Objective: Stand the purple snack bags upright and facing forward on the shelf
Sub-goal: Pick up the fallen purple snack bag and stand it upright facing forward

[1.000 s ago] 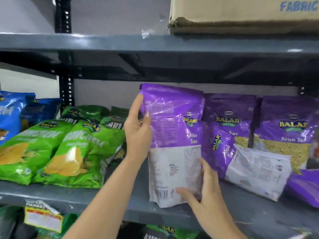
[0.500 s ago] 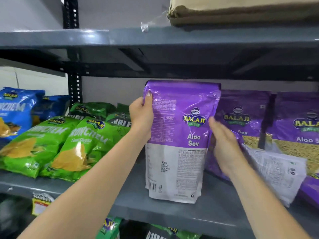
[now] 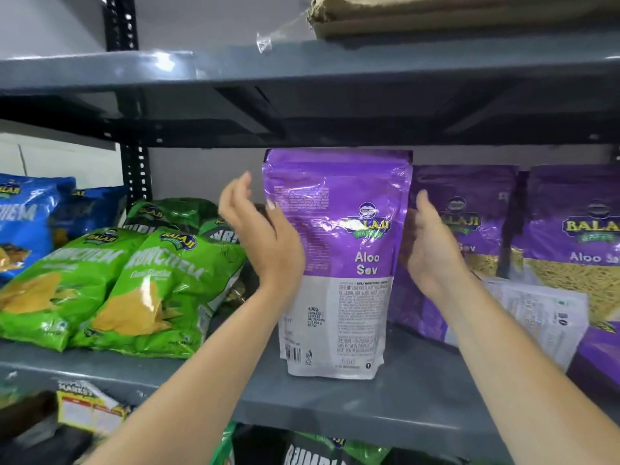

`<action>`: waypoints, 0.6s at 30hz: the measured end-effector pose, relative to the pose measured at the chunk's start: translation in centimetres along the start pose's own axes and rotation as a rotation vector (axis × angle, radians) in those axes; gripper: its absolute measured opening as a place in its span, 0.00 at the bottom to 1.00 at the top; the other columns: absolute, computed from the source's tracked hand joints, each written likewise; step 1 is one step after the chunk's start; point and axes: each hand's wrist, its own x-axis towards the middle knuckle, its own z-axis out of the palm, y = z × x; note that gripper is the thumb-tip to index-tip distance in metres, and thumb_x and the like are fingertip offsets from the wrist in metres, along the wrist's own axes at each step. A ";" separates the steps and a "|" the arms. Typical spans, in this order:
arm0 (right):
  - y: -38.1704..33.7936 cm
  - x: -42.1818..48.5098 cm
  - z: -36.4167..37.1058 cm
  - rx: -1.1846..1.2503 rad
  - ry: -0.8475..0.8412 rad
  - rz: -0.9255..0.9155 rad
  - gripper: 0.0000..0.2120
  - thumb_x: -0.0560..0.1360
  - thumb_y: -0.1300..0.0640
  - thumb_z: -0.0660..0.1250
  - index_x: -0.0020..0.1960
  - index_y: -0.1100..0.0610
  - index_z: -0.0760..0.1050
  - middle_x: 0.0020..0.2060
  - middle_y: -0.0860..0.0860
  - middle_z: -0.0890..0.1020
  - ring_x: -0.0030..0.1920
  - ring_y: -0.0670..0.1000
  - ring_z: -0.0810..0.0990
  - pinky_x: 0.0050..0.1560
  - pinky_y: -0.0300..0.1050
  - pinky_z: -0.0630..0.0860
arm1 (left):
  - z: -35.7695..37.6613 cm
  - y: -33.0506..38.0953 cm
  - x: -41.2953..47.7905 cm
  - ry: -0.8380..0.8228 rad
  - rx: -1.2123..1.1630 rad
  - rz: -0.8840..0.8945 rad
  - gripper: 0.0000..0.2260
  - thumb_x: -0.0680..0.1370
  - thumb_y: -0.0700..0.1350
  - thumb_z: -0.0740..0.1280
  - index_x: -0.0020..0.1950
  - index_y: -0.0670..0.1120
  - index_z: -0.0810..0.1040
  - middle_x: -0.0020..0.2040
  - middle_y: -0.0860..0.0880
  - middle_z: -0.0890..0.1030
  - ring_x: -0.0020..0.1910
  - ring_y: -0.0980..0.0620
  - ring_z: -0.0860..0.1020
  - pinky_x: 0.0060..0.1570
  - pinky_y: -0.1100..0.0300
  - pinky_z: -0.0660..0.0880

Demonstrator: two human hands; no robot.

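Note:
A purple Aloo Sev bag [image 3: 339, 250] stands upright on the grey shelf [image 3: 335, 404], its white printed panel and barcode toward me. My left hand [image 3: 261, 239] is at its left edge with fingers spread and lifted off, only the thumb near the bag. My right hand [image 3: 429, 250] hovers at the right edge, palm toward the bag, fingers apart. Behind it two more purple bags [image 3: 469, 203] [image 3: 577, 236] stand upright with fronts forward. A fourth purple bag [image 3: 536, 313] leans tilted against them, white back outward. Another purple bag [image 3: 600, 350] lies at the far right.
Green chip bags [image 3: 161, 283] lie slanted to the left, blue bags [image 3: 23, 223] beyond them. The upper shelf [image 3: 302, 72] hangs close above the bag tops and carries a cardboard box [image 3: 453, 15]. A price tag [image 3: 87, 407] hangs on the shelf edge. More bags [image 3: 312, 454] sit below.
The held bag has been set upright on the shelf. My left hand has opened and drawn back from its left edge, and the right hand has loosened at the right edge.

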 end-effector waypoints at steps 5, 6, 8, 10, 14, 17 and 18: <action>2.3 -0.1 -0.6 -0.024 -0.091 0.357 0.28 0.75 0.36 0.58 0.61 0.55 0.79 0.57 0.55 0.84 0.57 0.57 0.82 0.60 0.57 0.77 | -3.1 0.5 -8.7 -0.291 0.223 -0.004 0.13 0.72 0.48 0.65 0.56 0.49 0.76 0.55 0.49 0.67 0.58 0.47 0.69 0.60 0.46 0.68; 2.5 -0.4 -0.4 -0.052 -0.135 0.374 0.23 0.76 0.40 0.60 0.58 0.55 0.80 0.53 0.54 0.85 0.51 0.56 0.84 0.55 0.53 0.80 | -3.3 0.8 -10.1 -0.336 0.235 -0.103 0.14 0.72 0.53 0.63 0.56 0.50 0.75 0.55 0.52 0.67 0.58 0.51 0.68 0.60 0.49 0.66; 2.6 -0.9 0.0 -0.134 -0.231 0.371 0.15 0.76 0.46 0.62 0.49 0.54 0.81 0.44 0.52 0.87 0.41 0.52 0.85 0.45 0.47 0.82 | -3.5 1.1 -11.6 -0.360 0.274 -0.185 0.19 0.71 0.61 0.61 0.57 0.53 0.72 0.56 0.56 0.65 0.56 0.57 0.64 0.56 0.56 0.61; 2.8 -1.4 0.3 -0.190 -0.303 0.367 0.13 0.75 0.48 0.62 0.43 0.54 0.81 0.38 0.51 0.86 0.37 0.51 0.84 0.44 0.46 0.79 | -3.6 1.5 -11.5 -0.364 0.303 -0.191 0.23 0.69 0.65 0.60 0.58 0.53 0.70 0.57 0.58 0.65 0.56 0.59 0.62 0.55 0.58 0.59; 2.5 -2.1 0.9 -0.245 -0.294 0.359 0.11 0.66 0.43 0.65 0.38 0.50 0.76 0.33 0.50 0.74 0.32 0.49 0.68 0.33 0.39 0.70 | -3.6 2.0 -10.8 -0.478 0.233 -0.299 0.37 0.63 0.70 0.64 0.65 0.50 0.66 0.62 0.55 0.71 0.63 0.54 0.69 0.61 0.55 0.68; 2.0 -2.6 1.1 -0.305 -0.307 0.301 0.07 0.73 0.51 0.62 0.39 0.51 0.75 0.26 0.47 0.74 0.24 0.45 0.69 0.29 0.37 0.71 | -3.5 1.5 -10.1 -0.465 0.069 -0.433 0.37 0.60 0.69 0.72 0.62 0.53 0.66 0.57 0.56 0.78 0.57 0.55 0.79 0.58 0.52 0.76; 1.8 -2.8 1.1 -0.321 -0.304 0.265 0.07 0.73 0.52 0.63 0.40 0.51 0.77 0.28 0.47 0.76 0.25 0.45 0.72 0.33 0.40 0.72 | -3.4 1.2 -9.9 -0.452 0.012 -0.456 0.36 0.60 0.67 0.73 0.61 0.53 0.65 0.56 0.57 0.79 0.55 0.57 0.80 0.56 0.53 0.76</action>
